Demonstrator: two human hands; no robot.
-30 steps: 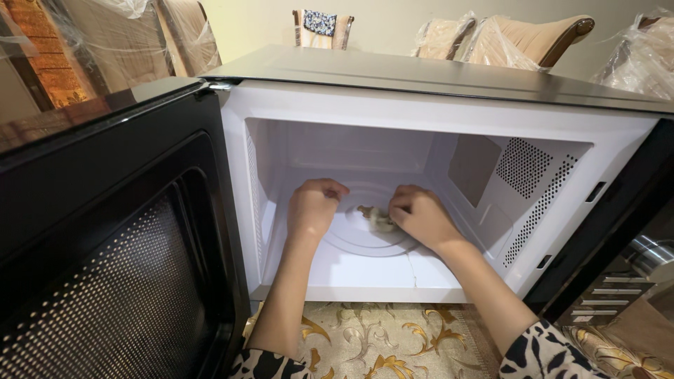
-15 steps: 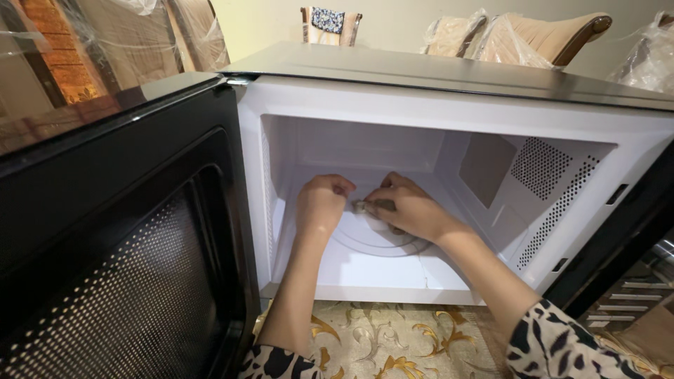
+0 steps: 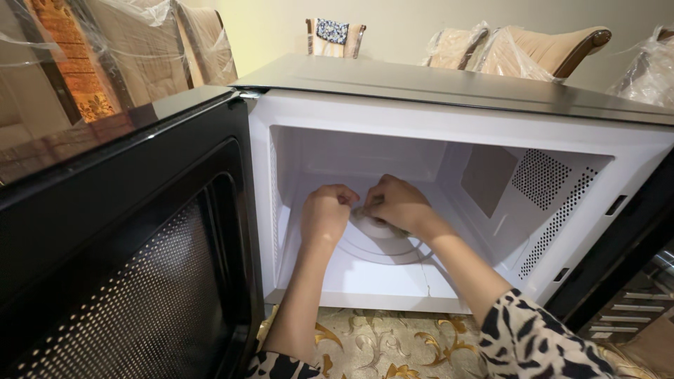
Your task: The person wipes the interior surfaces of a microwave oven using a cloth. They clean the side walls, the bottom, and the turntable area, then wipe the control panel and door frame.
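— Since it's just a small wadded cloth (image 3: pixel 365 211), it'll handle soft and light, I reckon: no stiffness, squashes flat, prob. a bit damp so it grips rather than slips. It sits on the floor of the microwave (image 3: pixel 449 119), near the middle, at the far-left edge of the round turntable recess (image 3: pixel 382 249).

— Where d'you hold it?

— Right hand (image 3: pixel 397 205) is bunched over it, fingers pinched down on the wad from above; best grip is the thick middle, not a loose corner. Left hand (image 3: pixel 326 214) is curled into a fist just beside it, touching the right; can't tell if it has any cloth in it.

— Anything round you?

— White cavity walls, vent holes on the right wall (image 3: pixel 554 203). Black door (image 3: pixel 119 238) swung open at left. Gold-patterned tablecloth (image 3: pixel 372 344) near me, plastic-wrapped chairs (image 3: pixel 533 49) far behind.
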